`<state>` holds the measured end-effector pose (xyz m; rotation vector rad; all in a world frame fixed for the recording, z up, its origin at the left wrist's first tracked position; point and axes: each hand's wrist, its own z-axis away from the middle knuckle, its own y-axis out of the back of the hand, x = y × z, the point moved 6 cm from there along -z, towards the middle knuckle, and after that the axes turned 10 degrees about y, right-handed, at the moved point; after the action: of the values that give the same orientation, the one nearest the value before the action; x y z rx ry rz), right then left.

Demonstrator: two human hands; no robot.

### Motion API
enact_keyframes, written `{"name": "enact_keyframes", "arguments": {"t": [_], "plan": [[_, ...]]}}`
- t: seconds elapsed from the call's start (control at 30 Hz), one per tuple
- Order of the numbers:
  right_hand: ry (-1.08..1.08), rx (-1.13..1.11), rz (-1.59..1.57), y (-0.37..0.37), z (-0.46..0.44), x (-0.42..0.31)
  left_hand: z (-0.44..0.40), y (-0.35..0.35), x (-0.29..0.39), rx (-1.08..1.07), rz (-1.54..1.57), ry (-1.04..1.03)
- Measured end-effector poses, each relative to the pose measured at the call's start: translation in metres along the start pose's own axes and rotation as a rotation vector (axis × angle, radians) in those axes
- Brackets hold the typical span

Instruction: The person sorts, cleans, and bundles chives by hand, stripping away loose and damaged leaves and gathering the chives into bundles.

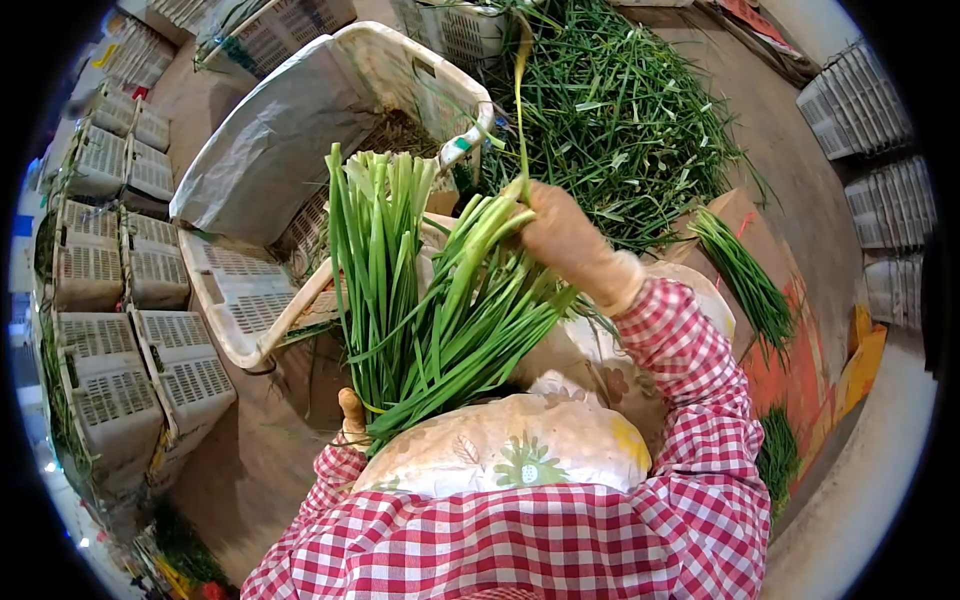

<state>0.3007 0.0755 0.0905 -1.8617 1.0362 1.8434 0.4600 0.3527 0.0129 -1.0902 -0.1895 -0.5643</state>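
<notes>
A thick bunch of garlic chives (375, 270) stands up in front of my lap, pale cut ends upward. My left hand (352, 415) is closed around the leafy lower end, its thumb showing and the other fingers hidden behind the leaves. A part of the chives fans out to the right. At the pale ends of that part, my gloved right hand (565, 235) is closed in a pinch. From its fingertips a long yellowed leaf (521, 90) stretches upward. A flower-patterned apron (500, 445) covers my lap under the chives.
A large white plastic basket (255, 150) with a sheet lining stands ahead on the left. Beyond my right hand lies a big heap of loose green leaves (620, 110). A chive bundle (745, 280) lies on the right. Stacked crates (105, 380) line the left side.
</notes>
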Motion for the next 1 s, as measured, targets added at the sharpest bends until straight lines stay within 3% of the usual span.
{"name": "enact_keyframes", "arguments": {"t": [0.07,0.13,0.2,0.3,0.33,0.4,0.43,0.5,0.53,0.6,0.63,0.7,0.73,0.8,1.0], "plan": [[0.153,0.194,0.67,0.0,0.006,-0.002,-0.002,0.003,0.002,-0.006,0.007,-0.002],[-0.124,0.173,0.547,0.027,0.0,0.009,-0.004,0.003,0.002,-0.007,0.012,-0.005],[0.088,0.302,0.884,0.074,-0.009,0.037,-0.004,0.005,0.003,-0.011,0.016,-0.014],[-0.259,0.292,1.196,0.138,-0.009,0.069,-0.004,0.008,0.006,-0.011,0.024,-0.028],[-0.51,0.264,0.995,0.144,0.0,0.059,-0.005,0.009,0.007,-0.008,0.023,-0.038],[-0.544,0.145,0.653,0.135,0.006,0.084,-0.004,0.011,0.008,-0.006,0.022,-0.047],[-0.464,0.029,0.019,0.102,0.01,0.063,-0.005,0.011,0.009,-0.006,0.026,-0.051],[-0.431,-0.134,-0.488,0.052,0.016,0.039,-0.005,0.011,0.008,-0.005,0.032,-0.051],[-0.348,-0.154,-0.57,0.036,0.017,0.029,-0.006,0.012,0.009,-0.004,0.032,-0.054],[-0.102,-0.005,-0.299,0.03,0.017,-0.007,-0.006,0.012,0.01,-0.002,0.029,-0.054],[-0.1,-0.005,-0.301,0.027,0.025,-0.011,-0.007,0.012,0.011,-0.001,0.03,-0.056],[0.32,0.215,0.154,0.041,0.036,-0.041,-0.007,0.012,0.011,0.0,0.031,-0.059],[0.321,0.215,0.154,0.039,0.036,-0.051,-0.008,0.013,0.011,0.0,0.03,-0.061],[0.545,0.053,0.86,0.016,0.034,-0.09,-0.011,0.012,0.012,-0.005,0.027,-0.059],[0.681,-0.024,0.998,0.008,0.029,-0.056,-0.019,0.007,0.012,-0.022,0.024,-0.06]]}}
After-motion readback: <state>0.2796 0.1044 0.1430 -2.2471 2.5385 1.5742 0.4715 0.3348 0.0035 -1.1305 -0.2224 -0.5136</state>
